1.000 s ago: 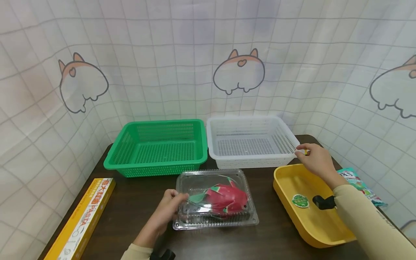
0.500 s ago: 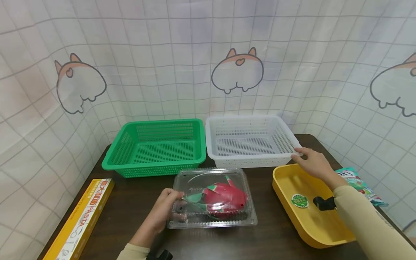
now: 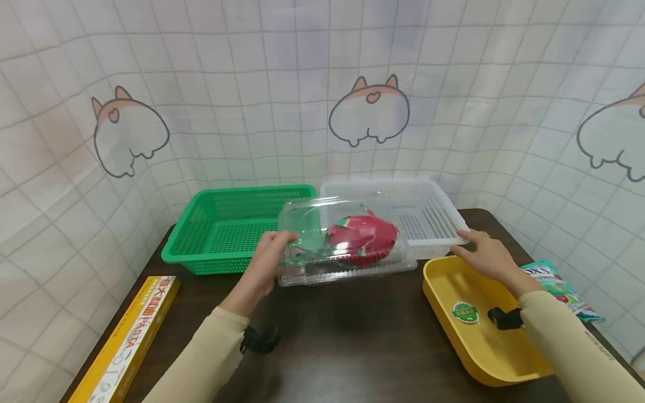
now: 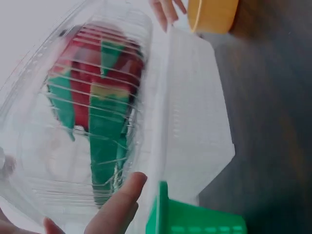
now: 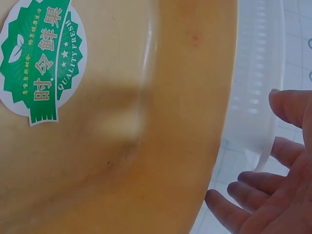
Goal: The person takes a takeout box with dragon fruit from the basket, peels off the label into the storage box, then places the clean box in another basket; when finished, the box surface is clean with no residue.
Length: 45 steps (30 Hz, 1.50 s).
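Note:
My left hand (image 3: 262,263) grips the left side of a clear plastic clamshell box (image 3: 308,275), its index finger lying along the side in the left wrist view. Inside the box is a red dragon fruit (image 3: 365,238) with green-tipped scales. The box is held above the table, tilted, and overlaps both baskets in the head view. At the front right corner of the white basket (image 3: 428,246), my right hand (image 3: 486,257) holds the rim between thumb and index finger. Its other fingers (image 5: 222,204) are spread loosely beside the yellow tray (image 5: 195,122).
A green basket (image 3: 216,263) stands at the back left, beside the white one. A long yellow pasta box (image 3: 126,336) lies along the left edge of the dark table (image 3: 342,347). Right of the yellow tray lies a teal snack bag (image 3: 564,288). Patterned cloth walls (image 3: 242,101) enclose the table.
My left hand has lifted the clamshell box off the table and moved it toward the baskets, tilting it. My right hand stays at the white basket's corner, its fingers slightly shifted.

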Each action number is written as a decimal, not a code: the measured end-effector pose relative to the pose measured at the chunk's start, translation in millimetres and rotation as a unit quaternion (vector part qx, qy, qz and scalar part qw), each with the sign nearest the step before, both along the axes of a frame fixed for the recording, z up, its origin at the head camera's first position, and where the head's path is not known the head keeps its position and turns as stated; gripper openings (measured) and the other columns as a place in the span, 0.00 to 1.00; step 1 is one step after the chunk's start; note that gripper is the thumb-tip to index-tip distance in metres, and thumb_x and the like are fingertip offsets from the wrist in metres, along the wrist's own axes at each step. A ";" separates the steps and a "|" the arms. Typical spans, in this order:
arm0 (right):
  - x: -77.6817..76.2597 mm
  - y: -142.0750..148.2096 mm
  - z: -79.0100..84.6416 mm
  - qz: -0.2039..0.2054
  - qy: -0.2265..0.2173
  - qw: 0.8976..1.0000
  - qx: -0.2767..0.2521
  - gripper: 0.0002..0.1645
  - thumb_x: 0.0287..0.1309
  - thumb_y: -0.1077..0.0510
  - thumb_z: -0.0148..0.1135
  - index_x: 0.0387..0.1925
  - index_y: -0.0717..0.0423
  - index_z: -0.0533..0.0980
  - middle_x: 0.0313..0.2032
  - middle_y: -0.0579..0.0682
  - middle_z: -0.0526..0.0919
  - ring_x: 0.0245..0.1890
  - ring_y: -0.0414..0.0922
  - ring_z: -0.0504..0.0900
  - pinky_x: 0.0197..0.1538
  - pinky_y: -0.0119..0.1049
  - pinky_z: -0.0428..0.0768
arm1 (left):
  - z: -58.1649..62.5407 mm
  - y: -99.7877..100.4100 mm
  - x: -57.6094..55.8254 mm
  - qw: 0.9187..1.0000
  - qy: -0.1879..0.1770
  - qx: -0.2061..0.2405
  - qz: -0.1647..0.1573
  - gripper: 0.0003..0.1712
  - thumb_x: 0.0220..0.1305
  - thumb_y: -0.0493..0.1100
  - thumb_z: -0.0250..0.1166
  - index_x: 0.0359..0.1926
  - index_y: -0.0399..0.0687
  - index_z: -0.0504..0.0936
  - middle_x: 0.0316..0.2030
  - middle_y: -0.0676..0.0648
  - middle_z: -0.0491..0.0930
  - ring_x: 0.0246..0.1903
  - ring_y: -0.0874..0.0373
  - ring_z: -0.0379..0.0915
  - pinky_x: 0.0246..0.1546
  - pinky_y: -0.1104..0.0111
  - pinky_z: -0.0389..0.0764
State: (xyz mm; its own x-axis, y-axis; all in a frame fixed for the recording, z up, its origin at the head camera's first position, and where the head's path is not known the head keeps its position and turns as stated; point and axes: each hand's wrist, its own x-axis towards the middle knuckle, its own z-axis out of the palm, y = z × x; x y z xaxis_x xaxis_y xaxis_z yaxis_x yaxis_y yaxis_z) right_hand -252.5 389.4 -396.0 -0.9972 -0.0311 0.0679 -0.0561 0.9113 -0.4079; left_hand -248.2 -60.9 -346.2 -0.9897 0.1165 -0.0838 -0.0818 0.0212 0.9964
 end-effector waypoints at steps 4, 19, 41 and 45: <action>7.4 6.1 -2.8 -0.009 0.000 1.000 0.006 0.45 0.67 0.37 0.53 0.70 0.67 0.59 0.63 0.77 0.64 0.50 0.70 0.72 0.42 0.57 0.75 | 9.5 31.8 -26.7 1.000 0.012 -0.025 -0.003 0.14 0.63 0.51 0.56 0.31 0.45 0.72 0.31 0.48 0.72 0.27 0.53 0.72 0.20 0.62 0.79; -6.1 -11.7 -10.0 -0.006 0.024 1.000 0.004 0.47 0.66 0.38 0.55 0.70 0.69 0.58 0.61 0.76 0.67 0.40 0.64 0.76 0.39 0.53 0.74 | 6.3 103.9 -83.6 0.986 -0.016 -0.119 0.120 0.31 0.55 0.61 0.60 0.49 0.43 0.67 0.28 0.49 0.66 0.13 0.57 0.60 0.29 0.57 0.83; -6.9 -5.7 -8.1 -0.042 0.084 0.996 0.009 0.39 0.65 0.43 0.58 0.67 0.65 0.65 0.52 0.78 0.73 0.29 0.60 0.74 0.28 0.43 0.66 | -12.3 153.2 -106.1 0.984 -0.012 -0.165 0.065 0.53 0.59 0.60 0.60 0.74 0.39 0.43 0.61 0.38 0.67 0.46 0.52 0.69 0.47 0.58 0.75; -6.6 -10.2 -11.9 -0.043 0.082 0.996 0.006 0.39 0.64 0.45 0.59 0.67 0.66 0.65 0.50 0.77 0.76 0.27 0.57 0.73 0.28 0.42 0.65 | -20.9 149.1 -109.0 0.985 -0.024 -0.167 0.047 0.52 0.61 0.59 0.59 0.74 0.39 0.43 0.64 0.38 0.63 0.49 0.51 0.67 0.49 0.58 0.74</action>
State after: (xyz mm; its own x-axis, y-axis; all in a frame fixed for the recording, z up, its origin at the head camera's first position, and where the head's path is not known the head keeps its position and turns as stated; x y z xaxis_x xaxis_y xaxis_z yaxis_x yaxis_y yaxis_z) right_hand -259.0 379.3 -407.9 -0.9719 0.0519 0.2296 -0.0425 0.9207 -0.3880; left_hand -357.2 88.2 -367.2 -0.9888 -0.0172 -0.1480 -0.1451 0.3372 0.9302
